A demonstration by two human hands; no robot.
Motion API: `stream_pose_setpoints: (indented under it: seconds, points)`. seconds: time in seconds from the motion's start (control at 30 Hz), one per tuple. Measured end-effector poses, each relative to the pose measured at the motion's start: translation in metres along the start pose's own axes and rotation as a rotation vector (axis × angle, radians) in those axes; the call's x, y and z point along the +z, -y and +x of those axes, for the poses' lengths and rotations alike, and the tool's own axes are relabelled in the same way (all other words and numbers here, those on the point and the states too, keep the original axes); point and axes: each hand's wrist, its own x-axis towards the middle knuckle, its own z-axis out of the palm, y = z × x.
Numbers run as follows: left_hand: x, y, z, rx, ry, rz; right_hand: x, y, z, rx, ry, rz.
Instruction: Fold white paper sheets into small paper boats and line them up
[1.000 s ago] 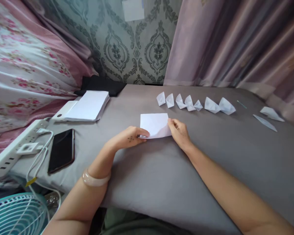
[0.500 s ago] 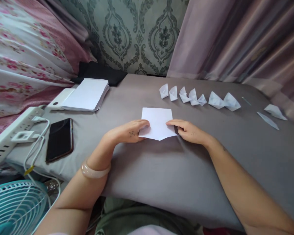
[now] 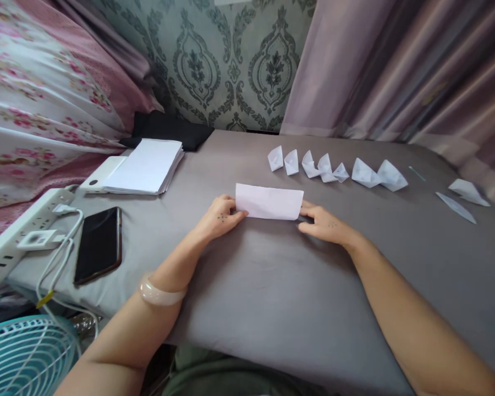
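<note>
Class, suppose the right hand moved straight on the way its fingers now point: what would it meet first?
The right hand would likely meet the white paper first, at its right edge, though whether the fingers touch it now is unclear.

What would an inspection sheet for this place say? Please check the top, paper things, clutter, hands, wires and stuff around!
Surface: grey cover, lightly creased.
Paper things: white paper between the hands; folded paper shapes farther back.
Clutter: phone and paper stack on the left.
Left hand: thumb on the white paper's lower left corner.
Right hand: at its right edge, thumb and fingers apart.
Cables: white cables beside the power strip.
Surroundings: turquoise fan, patterned wall, curtain.
</note>
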Motion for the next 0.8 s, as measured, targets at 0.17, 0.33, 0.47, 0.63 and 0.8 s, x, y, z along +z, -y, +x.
stream_pose_setpoints:
  seconds: [0.17, 0.33, 0.47, 0.63, 0.8]
  points:
    - [0.006, -0.003, 0.004, -0.135, -0.090, 0.102, 0.018, -0.006, 0.010, 0.174, -0.264, -0.031]
    - [0.010, -0.004, 0.006, -0.154, -0.140, 0.130, 0.035, -0.011, 0.018, 0.204, -0.447, -0.159]
    - [0.012, -0.002, 0.004, -0.145, -0.135, 0.165, 0.039, -0.009, 0.017, 0.256, -0.497, -0.244]
    - [0.017, 0.000, 0.002, -0.079, -0.157, 0.262, 0.039, -0.005, 0.016, 0.299, -0.483, -0.336]
    - [0.021, 0.001, 0.007, 0.336, 0.062, 0.384, 0.038, -0.001, 0.015, 0.111, -0.420, -0.384]
